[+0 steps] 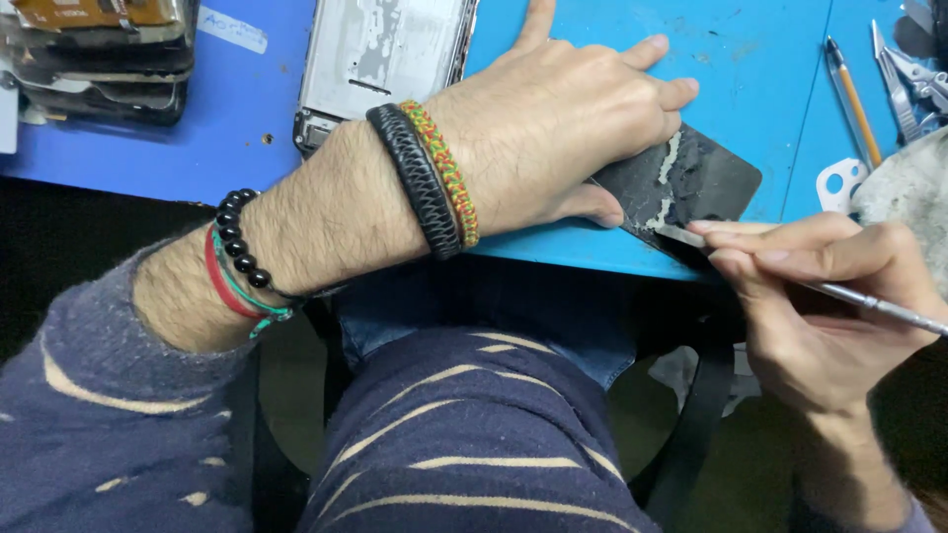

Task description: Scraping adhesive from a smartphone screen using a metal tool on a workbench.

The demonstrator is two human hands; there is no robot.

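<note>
Black and flat, the phone panel (691, 178) lies at the blue mat's (750, 59) near edge, pinned under my left hand (563, 128), fingers spread flat. My right hand (820, 286) pinches a thin metal scraper (790, 281), its tip touching the panel's edge. A pen (854, 99) lies beyond.

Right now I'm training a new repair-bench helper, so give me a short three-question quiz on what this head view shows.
1. True or false: the left hand lies flat on the dark panel, pressing it to the blue table.
2. What does the right hand hold?
A. a pen
B. a thin metal tool
C. a pair of pliers
3. Fill in: the tool's tip meets the panel at its ____ edge, the one nearest the person.

Key
1. True.
2. B; the pen and the pliers lie untouched further back on the table.
3. Near (front) edge, close to the pale residue.
</note>
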